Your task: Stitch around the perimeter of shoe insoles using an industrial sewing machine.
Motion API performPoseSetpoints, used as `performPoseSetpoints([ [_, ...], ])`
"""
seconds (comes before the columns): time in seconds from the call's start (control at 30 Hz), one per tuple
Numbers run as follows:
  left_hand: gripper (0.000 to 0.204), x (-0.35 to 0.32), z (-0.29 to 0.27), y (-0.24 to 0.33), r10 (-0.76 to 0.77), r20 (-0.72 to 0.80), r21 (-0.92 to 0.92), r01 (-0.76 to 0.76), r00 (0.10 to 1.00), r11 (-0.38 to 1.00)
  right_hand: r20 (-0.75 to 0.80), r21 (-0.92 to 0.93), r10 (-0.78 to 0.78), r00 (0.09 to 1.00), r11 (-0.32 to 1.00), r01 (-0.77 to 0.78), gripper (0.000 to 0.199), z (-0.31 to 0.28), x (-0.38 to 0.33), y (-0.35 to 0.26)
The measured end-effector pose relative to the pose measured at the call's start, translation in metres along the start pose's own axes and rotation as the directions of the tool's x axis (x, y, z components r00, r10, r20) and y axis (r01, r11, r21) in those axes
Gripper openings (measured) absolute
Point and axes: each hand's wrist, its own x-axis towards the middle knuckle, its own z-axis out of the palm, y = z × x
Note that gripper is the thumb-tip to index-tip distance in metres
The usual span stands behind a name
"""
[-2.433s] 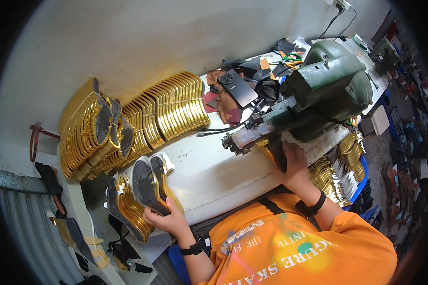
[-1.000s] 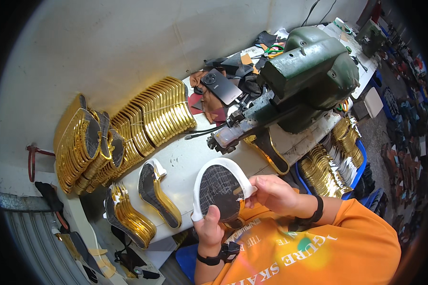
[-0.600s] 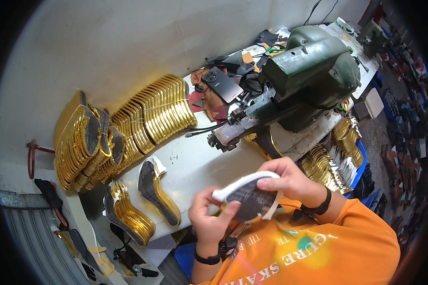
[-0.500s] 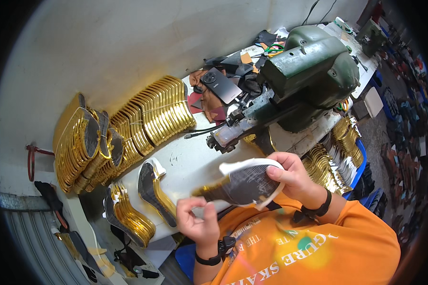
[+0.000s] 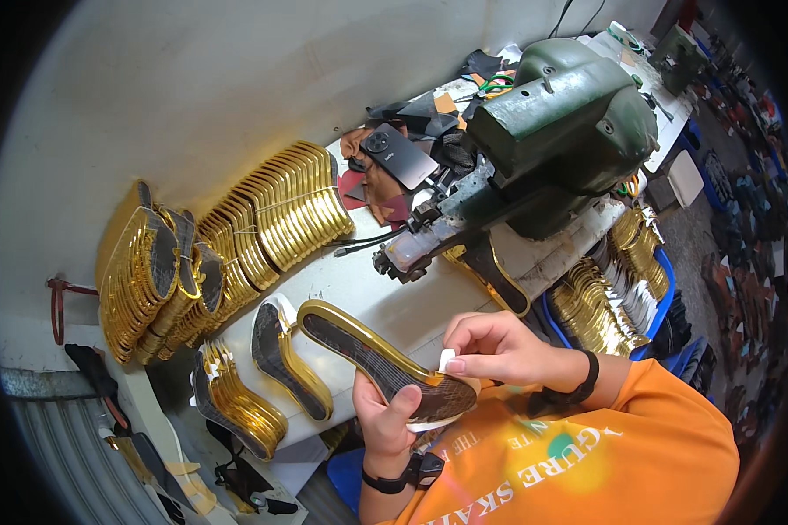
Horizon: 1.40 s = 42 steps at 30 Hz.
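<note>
Gold-edged and dark-faced, the held insole [image 5: 369, 360] was tilted up in front of the green machine [image 5: 562, 140], on its near left side. Fingers of the left hand [image 5: 383, 422] were clamped on its broad end; those of the right hand [image 5: 497, 350] were pinched together on a white strip [image 5: 446, 359] at its edge. Farther left of the machine, on the table [image 5: 372, 278], a single insole [image 5: 282, 357] lay beside a tight stack [image 5: 241, 401]. Tied bundles [image 5: 293, 214] lined the wall [image 5: 210, 96] left of the machine, a black phone [image 5: 400, 157] between. Under the machine's arm lay another insole [image 5: 494, 273]; a blue container [image 5: 670, 293] of gold pieces [image 5: 591, 313] sat on its near side.
</note>
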Motion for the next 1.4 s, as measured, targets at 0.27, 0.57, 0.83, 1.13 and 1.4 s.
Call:
performPoseSetpoints([
  [0.27, 0.071, -0.002, 0.001, 0.0, -0.015, 0.039, -0.085, 0.019, 0.999, 0.996, -0.061, 0.276, 0.213, 0.975, 0.943, -0.188, 0.009, 0.007, -0.001, -0.003],
  [0.57, 0.068, 0.004, 0.021, -0.005, 0.088, -0.072, -0.034, -0.09, 0.994, 0.995, 0.204, -0.795, -0.826, 0.525, 0.173, 0.581, 0.022, 0.026, 0.005, -0.001],
  [0.83, 0.057, 0.014, 0.046, -0.016, 0.481, -0.29, 0.241, -0.423, 0.827, 0.873, 0.412, -0.906, -0.733, 0.541, -0.265, 0.332, 0.046, 0.053, 0.022, 0.01],
  [1.13, 0.063, 0.018, 0.013, 0.004, 0.031, -0.106, -0.1, -0.042, 0.994, 0.994, -0.027, -0.625, -0.336, 0.941, 0.741, 0.247, 0.018, 0.007, 0.025, -0.028],
  [1.4, 0.062, 0.021, 0.015, 0.004, -0.047, -0.026, 0.014, 0.047, 0.999, 0.999, 0.302, -0.523, 0.067, 0.951, 0.846, 0.106, 0.035, -0.009, 0.049, -0.028],
])
